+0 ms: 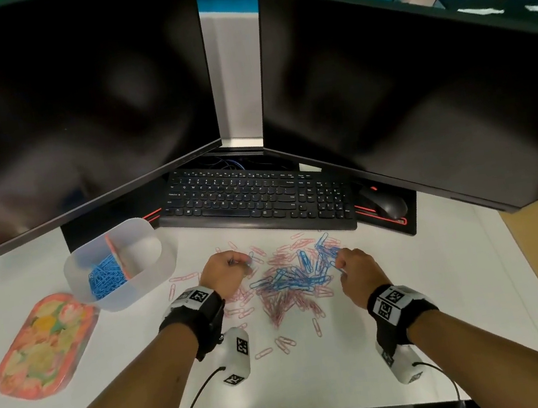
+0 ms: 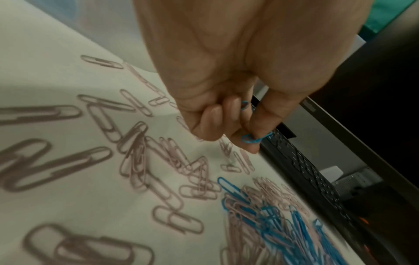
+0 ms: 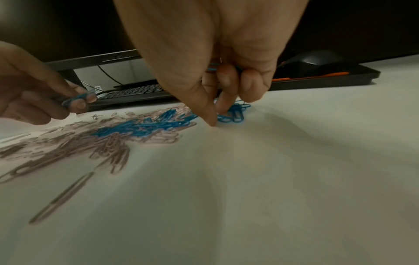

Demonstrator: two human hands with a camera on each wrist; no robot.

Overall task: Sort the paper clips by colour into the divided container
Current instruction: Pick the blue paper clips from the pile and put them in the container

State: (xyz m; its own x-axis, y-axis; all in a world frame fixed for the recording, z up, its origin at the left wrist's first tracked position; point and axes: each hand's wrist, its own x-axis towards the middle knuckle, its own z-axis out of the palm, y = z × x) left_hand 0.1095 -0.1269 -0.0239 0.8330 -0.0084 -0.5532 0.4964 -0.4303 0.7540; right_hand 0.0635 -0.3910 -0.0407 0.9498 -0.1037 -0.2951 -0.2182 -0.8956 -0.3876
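Note:
A heap of pink and blue paper clips [image 1: 292, 280] lies on the white desk between my hands. My left hand [image 1: 227, 272] hovers at the heap's left edge, its curled fingers pinching blue clips [image 2: 254, 139], also seen as blue clips [image 3: 76, 99] in the right wrist view. My right hand [image 1: 356, 271] is at the heap's right edge. Its thumb and forefinger pinch at a small cluster of blue clips [image 3: 233, 113] on the desk, and more blue clips [image 3: 212, 68] show inside its curled fingers. The clear divided container [image 1: 120, 262] stands at the left, blue clips [image 1: 105, 277] in its near-left compartment.
A flowered oval lid [image 1: 44, 346] lies left of the container. A black keyboard [image 1: 256, 198] and mouse [image 1: 385, 203] sit behind the heap under two dark monitors [image 1: 72, 93]. Stray pink clips [image 1: 283, 343] lie towards me.

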